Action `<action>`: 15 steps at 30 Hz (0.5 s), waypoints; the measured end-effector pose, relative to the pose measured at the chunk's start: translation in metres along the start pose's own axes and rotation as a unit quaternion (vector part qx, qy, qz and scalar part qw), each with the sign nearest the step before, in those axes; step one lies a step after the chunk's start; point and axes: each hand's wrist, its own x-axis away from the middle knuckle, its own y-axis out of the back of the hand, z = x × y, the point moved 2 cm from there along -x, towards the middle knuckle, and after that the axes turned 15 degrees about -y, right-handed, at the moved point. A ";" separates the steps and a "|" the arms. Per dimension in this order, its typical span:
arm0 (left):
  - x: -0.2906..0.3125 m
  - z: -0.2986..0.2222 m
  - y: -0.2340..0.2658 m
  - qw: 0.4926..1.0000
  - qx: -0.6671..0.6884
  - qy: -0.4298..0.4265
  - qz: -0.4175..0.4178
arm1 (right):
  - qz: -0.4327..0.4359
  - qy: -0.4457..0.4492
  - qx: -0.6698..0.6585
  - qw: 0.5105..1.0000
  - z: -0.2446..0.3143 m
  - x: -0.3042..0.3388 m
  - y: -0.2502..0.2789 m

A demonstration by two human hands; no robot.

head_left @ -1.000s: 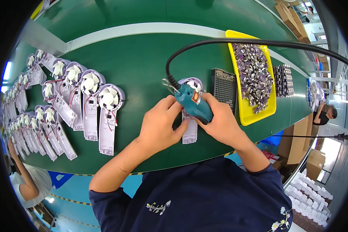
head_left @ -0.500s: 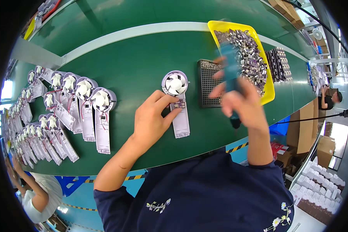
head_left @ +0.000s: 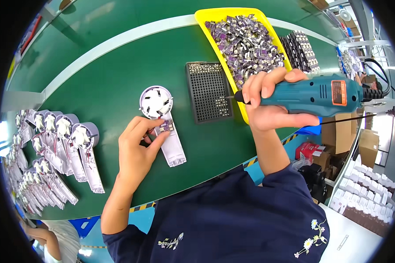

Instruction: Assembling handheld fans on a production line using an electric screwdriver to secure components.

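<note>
On the green surface (head_left: 118,65): yellow tray (head_left: 232,12) of loose purple modules (head_left: 245,44), corded electric screwdriver (head_left: 316,94), white fan casing (head_left: 172,142), one purple circuit board (head_left: 166,126).
Screwdriver, teal: probably the weightiest piece, rigid, best taken round its body, where the right grip (head_left: 264,116) is wrapped; bit at the black perforated screw tray (head_left: 202,92); orange label (head_left: 339,93), print too small to read. Fan casing, left of the screw tray: smooth, likely light, stiff plastic; lift by its handle, sparing the blades (head_left: 156,103). Circuit board, at that handle, pinched by the left grip (head_left: 136,142): likely fragile, edges only; no legible marking.

Bright, glare toward both sides; edges bent, corners black
</note>
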 end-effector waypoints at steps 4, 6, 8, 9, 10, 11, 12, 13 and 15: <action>0.001 0.001 -0.001 1.000 0.013 0.010 -0.001 | -0.023 -0.001 -0.005 1.000 -0.009 -0.002 0.006; 0.002 0.001 -0.002 1.000 0.013 0.014 -0.001 | -0.036 -0.003 -0.006 0.999 -0.011 -0.001 0.008; 0.002 0.003 -0.001 1.000 0.018 0.016 -0.008 | -0.038 -0.003 -0.005 0.999 -0.015 0.000 0.007; 0.002 0.003 -0.001 1.000 0.019 0.018 -0.006 | -0.041 -0.005 -0.004 0.999 -0.016 0.000 0.007; 0.001 0.002 -0.002 1.000 0.019 0.021 -0.008 | -0.042 -0.008 -0.009 0.999 -0.016 0.000 0.009; 0.000 0.001 -0.003 0.999 0.021 0.024 -0.011 | -0.044 -0.012 -0.013 0.999 -0.017 0.000 0.010; -0.001 0.002 -0.003 0.999 0.024 0.025 -0.009 | -0.046 -0.013 -0.011 0.999 -0.017 -0.001 0.010; -0.001 0.002 -0.003 1.000 0.019 0.022 -0.008 | -0.047 -0.016 -0.017 0.999 -0.019 -0.001 0.010; -0.002 0.003 -0.003 1.000 0.015 0.019 -0.008 | -0.047 -0.020 -0.023 0.998 -0.020 -0.003 0.011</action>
